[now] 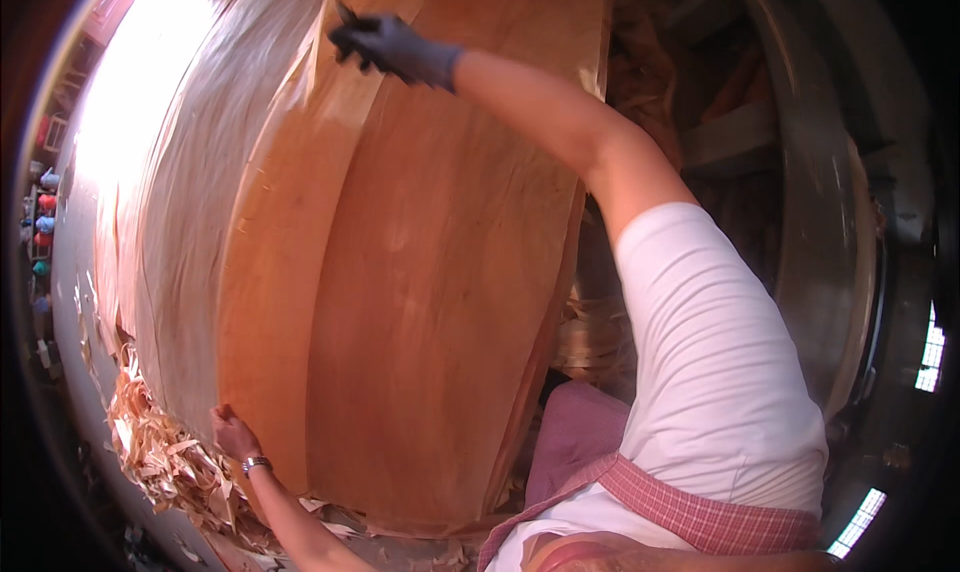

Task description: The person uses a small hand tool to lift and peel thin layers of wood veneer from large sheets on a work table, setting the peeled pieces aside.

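Veneer sheets, gloved right hand above, left hand at one edge; fingers' spread and hold, I can't tell.

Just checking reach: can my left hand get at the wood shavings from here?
Probably yes: your left hand appears near the wood shavings, with nothing visible between them, though depth is hard to judge.

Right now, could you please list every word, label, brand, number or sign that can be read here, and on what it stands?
None can be read.
Wood sheets: no writing seen.
Gloved right hand: blurred, no mark readable.
Wristband on the left arm: too small to read.
Pinkish panel, top left: too blurred.
Red and blue things, left edge: too small and blurred.
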The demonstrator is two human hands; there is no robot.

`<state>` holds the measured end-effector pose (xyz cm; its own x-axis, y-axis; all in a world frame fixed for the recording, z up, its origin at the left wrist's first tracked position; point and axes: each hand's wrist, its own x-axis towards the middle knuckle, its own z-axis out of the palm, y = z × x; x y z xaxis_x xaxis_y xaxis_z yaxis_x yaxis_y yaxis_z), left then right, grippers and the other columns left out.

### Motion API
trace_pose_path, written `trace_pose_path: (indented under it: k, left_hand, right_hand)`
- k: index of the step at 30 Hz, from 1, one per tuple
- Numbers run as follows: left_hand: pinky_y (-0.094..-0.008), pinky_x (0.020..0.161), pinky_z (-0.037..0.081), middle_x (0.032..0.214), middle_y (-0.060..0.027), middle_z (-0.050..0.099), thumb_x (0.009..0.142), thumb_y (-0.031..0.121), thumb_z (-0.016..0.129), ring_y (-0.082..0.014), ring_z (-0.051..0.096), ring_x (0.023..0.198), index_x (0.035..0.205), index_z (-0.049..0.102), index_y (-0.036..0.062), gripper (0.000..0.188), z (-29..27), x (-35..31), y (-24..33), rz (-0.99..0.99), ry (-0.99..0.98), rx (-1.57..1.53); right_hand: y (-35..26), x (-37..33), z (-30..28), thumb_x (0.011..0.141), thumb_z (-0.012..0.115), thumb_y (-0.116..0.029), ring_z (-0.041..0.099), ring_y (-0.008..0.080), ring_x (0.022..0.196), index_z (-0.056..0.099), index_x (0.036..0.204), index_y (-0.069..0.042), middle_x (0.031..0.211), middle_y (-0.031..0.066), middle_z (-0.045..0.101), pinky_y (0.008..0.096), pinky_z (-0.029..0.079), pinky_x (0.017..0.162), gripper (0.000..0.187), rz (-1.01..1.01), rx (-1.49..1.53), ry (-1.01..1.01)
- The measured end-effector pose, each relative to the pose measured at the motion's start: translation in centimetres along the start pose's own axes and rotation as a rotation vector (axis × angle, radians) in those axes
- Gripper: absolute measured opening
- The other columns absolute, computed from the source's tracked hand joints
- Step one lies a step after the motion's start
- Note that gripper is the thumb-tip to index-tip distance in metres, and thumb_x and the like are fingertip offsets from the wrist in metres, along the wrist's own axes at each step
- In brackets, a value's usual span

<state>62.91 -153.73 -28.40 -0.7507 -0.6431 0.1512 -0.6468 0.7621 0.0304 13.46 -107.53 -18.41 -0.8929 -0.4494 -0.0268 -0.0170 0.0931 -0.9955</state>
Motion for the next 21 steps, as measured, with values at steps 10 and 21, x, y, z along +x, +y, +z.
trace_pose_path:
  k: [10,21]
  left_hand:
    - [-0.0499,0.097,0.039,0.140,-0.0091,0.050,0.092,0.028,0.054,-0.0261,0.050,0.126,0.138,0.045,0.0176,0.048,1.1,6.6,-2.5,0.043,0.426,0.506]
    - [-0.0531,0.107,0.030,0.150,-0.0175,0.033,0.079,0.031,0.072,-0.0324,0.031,0.139,0.149,0.028,0.0127,0.085,0.0,-36.9,-14.5,0.231,-0.459,-0.116]
  right_hand:
    - [14.2,-38.2,6.1,0.093,0.057,-0.047,0.052,0.0086,0.057,0.064,0.095,-0.006,0.071,-0.0003,0.061,0.0257,0.043,0.052,0.042,0.629,-0.247,-0.350]
    - [7.2,-86.4,30.4,0.092,0.064,-0.027,0.059,0.0100,0.065,0.067,0.107,-0.006,0.080,0.0011,0.067,0.0259,0.047,0.059,0.026,0.905,-0.314,0.349]
